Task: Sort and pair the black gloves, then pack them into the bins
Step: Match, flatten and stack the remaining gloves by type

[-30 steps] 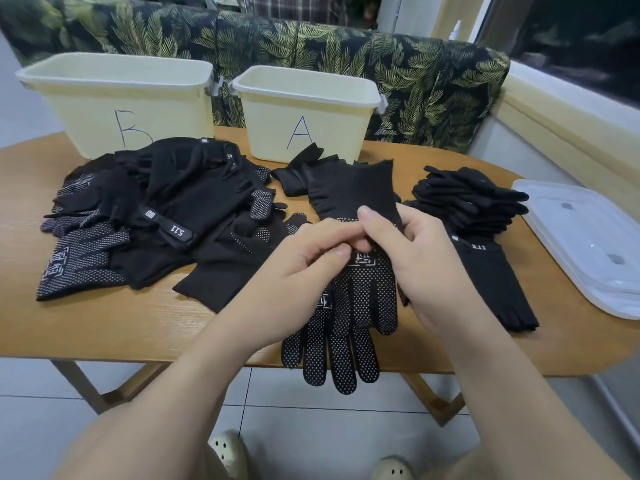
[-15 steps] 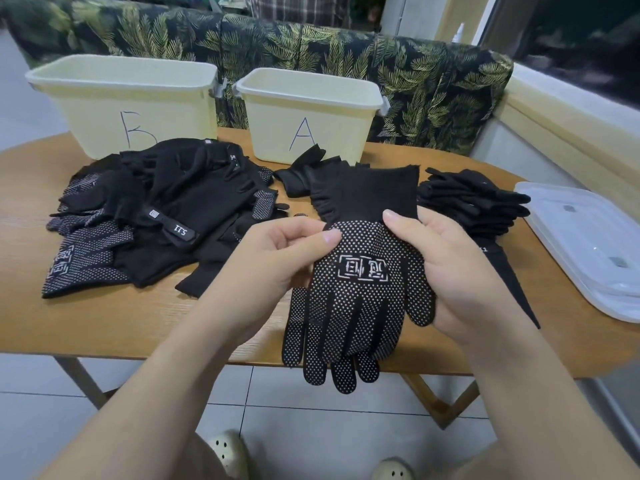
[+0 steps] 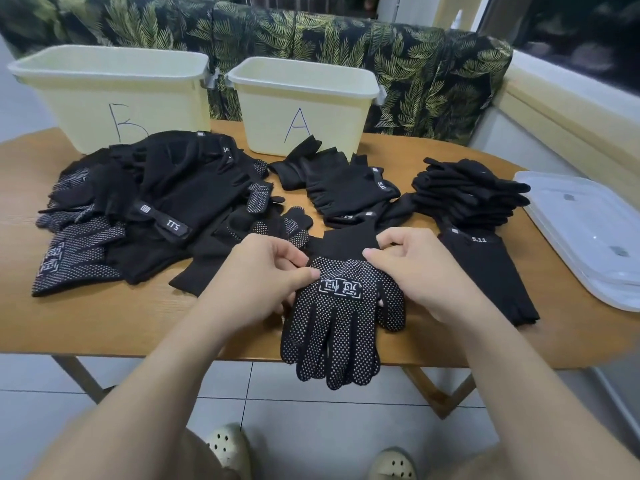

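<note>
While both bins, bin A and bin B, look unfilled, the left hand and right hand pinch a dotted glove pair at the table's near edge; an unsorted heap remains.

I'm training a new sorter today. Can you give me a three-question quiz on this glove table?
1. True or false: both hands, the left hand and the right hand, hold the dotted glove.
2. Which bin stands nearer the clear lid: A or B?
3. Fill in: the dotted glove's fingers hang over the table's ____ edge.

Key: 1 true. 2 bin A, not bin B. 3 near, on the table.
</note>
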### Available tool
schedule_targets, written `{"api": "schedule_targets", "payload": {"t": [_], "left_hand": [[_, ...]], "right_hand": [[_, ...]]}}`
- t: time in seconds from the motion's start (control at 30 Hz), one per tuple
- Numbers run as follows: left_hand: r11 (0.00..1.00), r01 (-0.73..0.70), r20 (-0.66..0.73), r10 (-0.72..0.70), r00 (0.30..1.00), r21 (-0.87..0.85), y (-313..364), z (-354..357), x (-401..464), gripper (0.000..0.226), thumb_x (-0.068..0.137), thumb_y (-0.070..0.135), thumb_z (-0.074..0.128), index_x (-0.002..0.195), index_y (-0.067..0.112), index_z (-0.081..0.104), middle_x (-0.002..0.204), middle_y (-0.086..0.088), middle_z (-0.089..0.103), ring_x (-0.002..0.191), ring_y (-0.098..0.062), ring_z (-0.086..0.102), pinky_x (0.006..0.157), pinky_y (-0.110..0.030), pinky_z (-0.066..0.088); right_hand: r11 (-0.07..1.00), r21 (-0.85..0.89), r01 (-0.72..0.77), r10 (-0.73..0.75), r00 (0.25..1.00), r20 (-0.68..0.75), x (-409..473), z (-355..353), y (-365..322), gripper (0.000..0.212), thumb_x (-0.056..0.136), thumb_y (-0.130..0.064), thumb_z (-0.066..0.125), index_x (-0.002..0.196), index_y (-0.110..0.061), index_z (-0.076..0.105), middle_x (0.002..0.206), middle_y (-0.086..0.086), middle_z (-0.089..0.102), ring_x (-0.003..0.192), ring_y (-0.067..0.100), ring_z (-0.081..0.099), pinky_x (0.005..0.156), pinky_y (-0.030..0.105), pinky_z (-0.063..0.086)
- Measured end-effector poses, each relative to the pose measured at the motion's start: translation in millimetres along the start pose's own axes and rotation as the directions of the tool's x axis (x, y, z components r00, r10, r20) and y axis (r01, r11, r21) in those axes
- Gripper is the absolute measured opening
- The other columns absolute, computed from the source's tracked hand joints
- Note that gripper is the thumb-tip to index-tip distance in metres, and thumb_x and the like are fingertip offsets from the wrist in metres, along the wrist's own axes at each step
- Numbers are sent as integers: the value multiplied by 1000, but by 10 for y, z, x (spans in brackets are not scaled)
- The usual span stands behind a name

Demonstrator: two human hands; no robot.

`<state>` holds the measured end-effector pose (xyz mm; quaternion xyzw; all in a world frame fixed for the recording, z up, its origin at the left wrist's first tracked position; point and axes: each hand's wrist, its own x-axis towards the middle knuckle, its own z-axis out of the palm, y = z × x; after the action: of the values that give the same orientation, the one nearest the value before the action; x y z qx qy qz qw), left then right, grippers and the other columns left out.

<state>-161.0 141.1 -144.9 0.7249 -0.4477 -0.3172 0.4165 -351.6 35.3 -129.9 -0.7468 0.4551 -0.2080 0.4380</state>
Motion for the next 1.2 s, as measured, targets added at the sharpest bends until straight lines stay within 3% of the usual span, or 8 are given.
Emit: {"api": "schedule_targets", "payload": {"t": [0.33, 0.43, 0.53, 0.73, 0.87, 0.97, 1.07, 1.2], "left_hand": [[956, 81, 79, -61, 995, -281, 79, -28, -73, 23, 84, 5, 80, 104, 7, 69, 58, -1, 64, 46, -8, 57, 43, -19, 47], [979, 83, 60, -73, 996, -186, 51, -13, -49, 24, 85, 6, 80, 105, 9, 68, 59, -1, 67, 47, -16, 62, 46, -25, 51], [999, 50, 29, -50, 998, -9, -3, 30, -36, 19, 87, 9, 80, 100, 12, 66, 64, -1, 72, 50, -24, 68, 51, -32, 58], [975, -50, -48, 61, 997, 216, -48, 64, -53, 17, 86, 14, 79, 95, 21, 67, 67, 10, 72, 47, -9, 64, 49, -26, 55], [880, -256, -64, 305, 950, 400, -116, 69, -34, 13, 88, 27, 77, 98, 29, 70, 75, 16, 68, 72, 0, 61, 77, -28, 53], [744, -480, 88, 501, 861, 466, -137, 126, -46, 29, 98, 40, 60, 121, 23, 68, 117, 12, 62, 108, -7, 57, 100, -28, 44], [606, -550, 313, 457, 832, 575, -214, 238, -93, 69, 100, 60, 26, 153, 20, 44, 163, -1, 34, 150, -18, 29, 124, -32, 21], [531, -473, 367, 300, 881, 703, -290, 351, -171, 88, 90, 72, -1, 164, 25, 4, 170, 7, -8, 157, -12, -10, 128, -36, -2]], "right_hand": [[976, 216, -32, 32, 999, 1, 40, -59, 47, 18, 99, -17, 66, 81, -14, 71, 70, 6, 74, 56, 18, 65, 54, 28, 49], [999, 46, -28, 31, 998, -62, 115, -59, 114, 11, 96, -23, 69, 89, -15, 72, 72, 5, 76, 64, 19, 67, 69, 36, 55], [994, -109, -5, -5, 995, -97, 174, -33, 162, 12, 96, -27, 70, 93, -15, 68, 61, 2, 62, 56, 12, 51, 60, 27, 45], [953, -298, 49, -121, 967, -226, 167, 10, 174, 14, 91, -35, 75, 98, -28, 66, 79, -10, 70, 83, 11, 64, 74, 30, 52], [892, -431, 137, -286, 909, -302, 88, 47, 187, 22, 92, -34, 72, 111, -27, 65, 101, -16, 63, 90, 10, 61, 88, 44, 55], [842, -449, 300, -432, 872, -229, 9, 82, 176, 24, 95, -28, 67, 117, -21, 64, 114, -10, 59, 103, 10, 58, 91, 41, 53], [780, -478, 404, -471, 882, -22, -51, 152, 232, 28, 100, -27, 60, 126, -17, 63, 127, -7, 58, 120, 11, 54, 104, 36, 47], [788, -467, 400, -412, 908, 83, -111, 235, 313, 47, 106, -29, 49, 151, -15, 45, 160, -6, 37, 146, 7, 33, 120, 21, 26]]}}
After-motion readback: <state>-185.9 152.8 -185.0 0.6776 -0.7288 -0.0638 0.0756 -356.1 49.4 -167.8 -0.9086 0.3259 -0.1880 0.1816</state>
